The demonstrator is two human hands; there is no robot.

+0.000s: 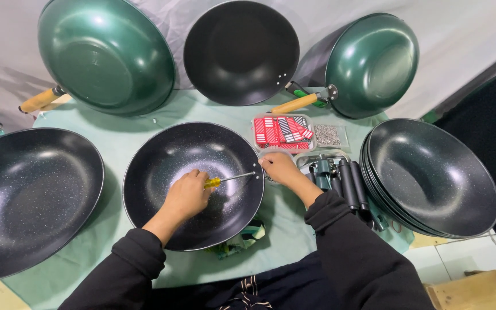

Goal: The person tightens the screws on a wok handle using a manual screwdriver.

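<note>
left hand (pixel 188 192): closing around yellow-handled screwdriver (pixel 225 180), holding it inside the dark speckled wok (pixel 193 183)
screwdriver: shaft pointing from the left grip toward the wok's right rim, tip near the rim holes
right hand (pixel 279 168): fingers pinching at the wok's rim just past the screwdriver tip; what they are holding is too small to tell
wok: sitting under both hands on green cloth (pixel 116 129)
right of right grip: bundle of black handles (pixel 345 183), stack of dark woks (pixel 431 175)
beyond right grip: tray of red packets (pixel 282 132), small bag of screws (pixel 328 135)
left of left grip: large dark wok (pixel 27 198)
far side: green woks (pixel 107 51) leaning on the backdrop
</note>
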